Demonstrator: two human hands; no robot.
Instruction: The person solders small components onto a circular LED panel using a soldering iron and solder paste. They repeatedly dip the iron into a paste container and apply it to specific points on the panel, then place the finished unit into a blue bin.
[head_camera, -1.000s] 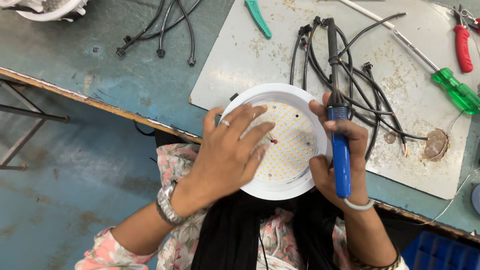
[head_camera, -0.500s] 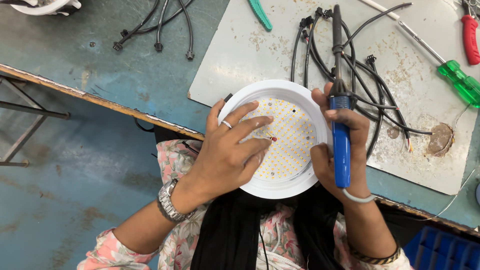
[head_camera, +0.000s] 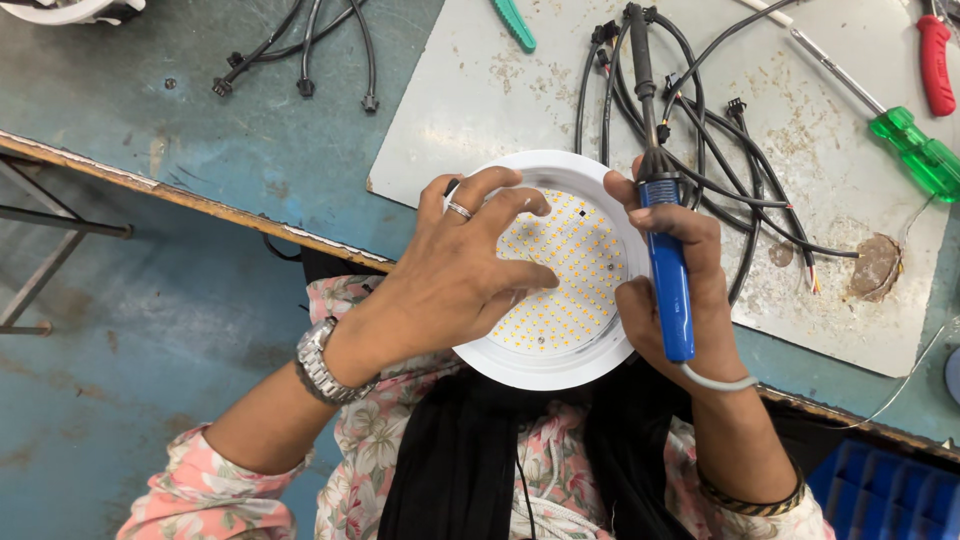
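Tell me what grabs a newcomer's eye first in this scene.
First, the round white lamp panel studded with yellow dots, held at the bench's near edge in the middle of the view. The left hand spreads its fingers over it, while the right hand grips a blue-handled soldering iron beside its right rim. Next, the green screwdriver at the upper right of the grey mat, near a tangle of black cables.

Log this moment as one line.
left hand: fingers on round lamp | right hand: holds soldering iron | table: cables, screwdriver
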